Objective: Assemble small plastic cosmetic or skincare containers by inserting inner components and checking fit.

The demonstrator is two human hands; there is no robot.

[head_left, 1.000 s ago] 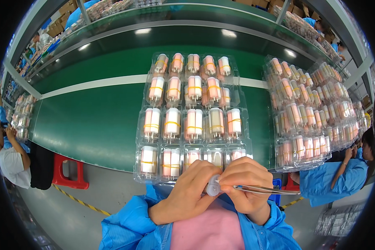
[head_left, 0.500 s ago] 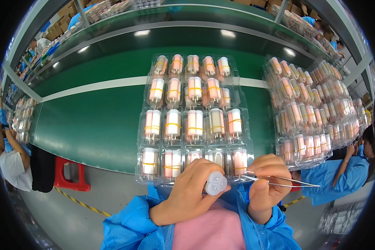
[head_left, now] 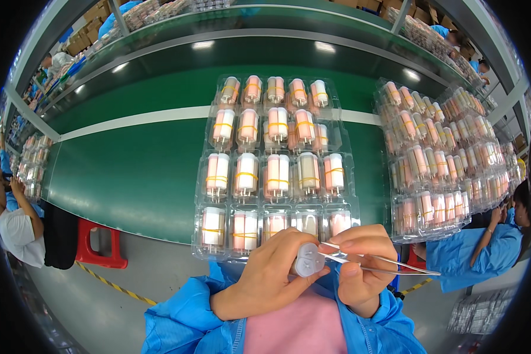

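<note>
Green worktop (head_left: 130, 177), near edge: left hand (head_left: 265, 265) grips grey three-lobed plastic piece (head_left: 308, 260) round its sides, best hold since it's likely light, stiff, slick; right hand (head_left: 360, 288) pinches slim silver metal tweezers (head_left: 419, 272).

The head-worn fisheye looks forward and down, close above the green table (head_left: 130, 174).

Middle trays (head_left: 209, 253) stand in the way beyond the hands (head_left: 268, 266); left, the desk (head_left: 118, 171) gives wide passage, but right only a narrow strip before other trays (head_left: 422, 233).
</note>
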